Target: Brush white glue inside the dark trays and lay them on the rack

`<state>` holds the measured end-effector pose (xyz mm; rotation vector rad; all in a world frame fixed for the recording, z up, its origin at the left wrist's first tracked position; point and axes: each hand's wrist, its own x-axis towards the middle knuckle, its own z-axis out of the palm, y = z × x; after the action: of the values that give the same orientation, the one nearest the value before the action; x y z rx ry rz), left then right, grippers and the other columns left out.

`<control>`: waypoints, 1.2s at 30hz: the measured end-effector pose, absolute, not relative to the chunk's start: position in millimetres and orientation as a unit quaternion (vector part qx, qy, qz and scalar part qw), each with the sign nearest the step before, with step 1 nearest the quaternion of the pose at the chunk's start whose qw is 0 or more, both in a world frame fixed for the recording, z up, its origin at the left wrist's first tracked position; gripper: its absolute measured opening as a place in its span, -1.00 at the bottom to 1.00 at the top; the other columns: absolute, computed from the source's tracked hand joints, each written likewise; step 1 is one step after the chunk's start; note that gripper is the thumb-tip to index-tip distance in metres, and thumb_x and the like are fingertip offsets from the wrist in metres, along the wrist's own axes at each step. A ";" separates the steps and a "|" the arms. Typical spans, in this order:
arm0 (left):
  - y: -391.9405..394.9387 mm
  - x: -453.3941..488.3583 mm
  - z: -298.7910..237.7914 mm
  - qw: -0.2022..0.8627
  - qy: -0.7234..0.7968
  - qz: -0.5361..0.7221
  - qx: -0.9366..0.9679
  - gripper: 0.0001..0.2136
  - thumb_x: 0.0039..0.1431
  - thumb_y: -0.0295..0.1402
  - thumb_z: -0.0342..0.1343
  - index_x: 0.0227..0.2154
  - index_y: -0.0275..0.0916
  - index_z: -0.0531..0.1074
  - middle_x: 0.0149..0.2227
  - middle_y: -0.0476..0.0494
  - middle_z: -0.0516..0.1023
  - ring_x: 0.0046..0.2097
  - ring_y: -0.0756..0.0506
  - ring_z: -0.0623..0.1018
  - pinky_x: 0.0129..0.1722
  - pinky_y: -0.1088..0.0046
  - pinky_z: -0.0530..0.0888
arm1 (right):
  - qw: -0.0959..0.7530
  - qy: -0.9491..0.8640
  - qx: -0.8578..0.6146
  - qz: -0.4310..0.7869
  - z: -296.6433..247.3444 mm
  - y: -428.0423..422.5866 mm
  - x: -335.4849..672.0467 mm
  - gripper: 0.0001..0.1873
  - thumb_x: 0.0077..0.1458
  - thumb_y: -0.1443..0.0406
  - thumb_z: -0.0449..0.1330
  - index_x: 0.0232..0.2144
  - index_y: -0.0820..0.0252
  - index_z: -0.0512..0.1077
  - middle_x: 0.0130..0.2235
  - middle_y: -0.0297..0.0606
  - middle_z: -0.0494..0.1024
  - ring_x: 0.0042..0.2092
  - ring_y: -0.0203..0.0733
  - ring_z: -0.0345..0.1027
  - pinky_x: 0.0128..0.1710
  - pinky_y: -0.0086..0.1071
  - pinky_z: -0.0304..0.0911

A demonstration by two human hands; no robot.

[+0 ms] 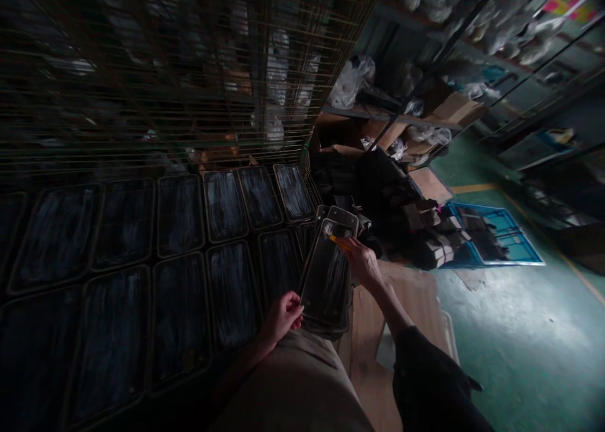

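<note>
My left hand [282, 317] grips the near corner of a stack of dark rectangular trays [326, 278] resting on my lap. My right hand [360, 260] is closed on a small yellow-tipped tool [336, 238], held against the top tray near its far end. The top tray is dark and glossy with a pale rim and white smears across it.
Several similar smeared dark trays [179, 215] lie in rows on a wire rack at left, under a wire grid [189, 73]. Cardboard [373, 331] lies beside my leg. A blue crate [501, 237] with bundled dark parts sits on the green floor; shelves with boxes and bags stand behind.
</note>
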<state>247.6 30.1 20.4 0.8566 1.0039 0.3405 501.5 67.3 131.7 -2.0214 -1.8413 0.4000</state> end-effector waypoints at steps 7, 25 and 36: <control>31.5 247.0 19.1 0.773 0.475 0.149 0.392 -0.67 -0.05 -0.11 0.29 -0.38 -0.20 0.34 -0.61 0.09 0.47 -0.66 0.05 0.43 -0.66 0.59 0.33 | 0.156 -0.664 -0.673 0.286 142.8 -24.0 448.1 -0.70 0.42 0.24 0.02 0.09 0.02 0.45 -0.17 -0.25 0.58 -0.26 -0.21 0.52 -0.31 -0.43 0.35; 31.9 249.7 19.2 0.766 0.479 0.152 0.401 -0.65 -0.07 -0.11 0.31 -0.37 -0.21 0.35 -0.61 0.07 0.48 -0.66 0.03 0.45 -0.68 0.59 0.33 | 0.242 -0.612 -0.742 0.127 136.1 34.7 533.3 -0.69 0.39 0.27 -0.01 0.00 0.21 0.48 -0.13 -0.14 0.61 -0.19 -0.17 0.53 -0.21 -0.40 0.36; 29.6 248.3 15.3 0.771 0.474 0.158 0.395 -0.63 -0.07 -0.08 0.30 -0.35 -0.23 0.36 -0.61 0.07 0.49 -0.64 0.01 0.48 -0.66 0.56 0.38 | 0.118 -0.694 -0.695 0.146 126.4 21.2 507.3 -0.66 0.43 0.29 -0.03 0.09 0.13 0.46 -0.09 -0.16 0.57 -0.24 -0.20 0.48 -0.33 -0.45 0.26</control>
<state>248.3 29.6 15.3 0.8567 1.0285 0.3422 507.3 21.2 126.4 -2.0339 -2.0300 0.4274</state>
